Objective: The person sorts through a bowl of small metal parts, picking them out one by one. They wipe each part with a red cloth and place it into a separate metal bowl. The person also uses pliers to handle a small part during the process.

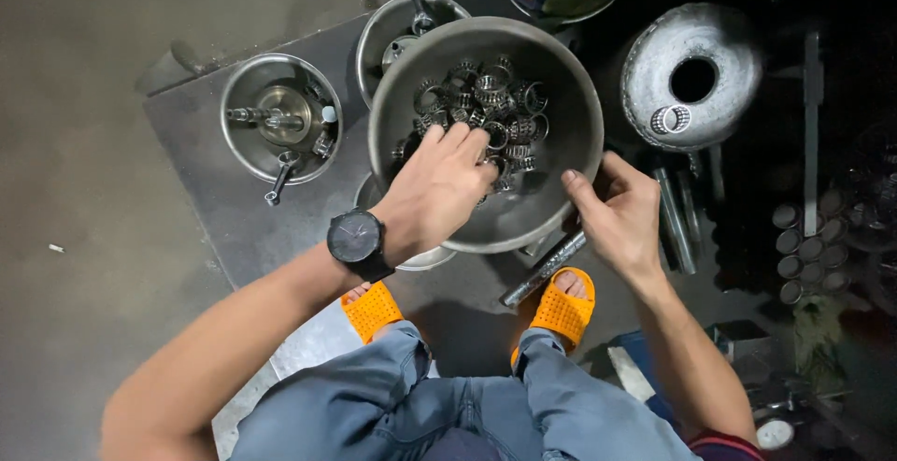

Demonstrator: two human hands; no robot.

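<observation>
While the big grey metal bowl (pixel 551 201) sits tilted at the middle of the view, above the person's knees, its floor holds a heap of small ring-shaped bearing cages (pixel 486 106) bunched toward the far side and the centre. Reaching into that heap, the left hand (pixel 441 190) lies palm down with its fingers curled among the rings; it seems to be gathering some, though the view does not show whether any are actually pinched between the fingers. A black wristwatch (pixel 355 237) rides on that wrist. At the bowl's near right rim, the right hand (pixel 619 213) grips the edge, thumb over the lip and fingers wrapped below it, steadying the bowl. Just under that hand a dull metal rod (pixel 544 269) slants across the dark metal plate (pixel 206 157) on which everything stands. Partly hidden beneath the big bowl are the rim of a smaller steel bowl (pixel 425 257) on the near left and another steel bowl (pixel 383 36) behind it with a tool handle standing in it. Farther left, apart from these, a third steel bowl (pixel 280 117) holds a few small parts. To the right lies a round grey casting with a hole (pixel 691 76), a ring resting on it. Orange sandals (pixel 563 312) and blue jeans (pixel 467 405) fill the lower edge.
</observation>
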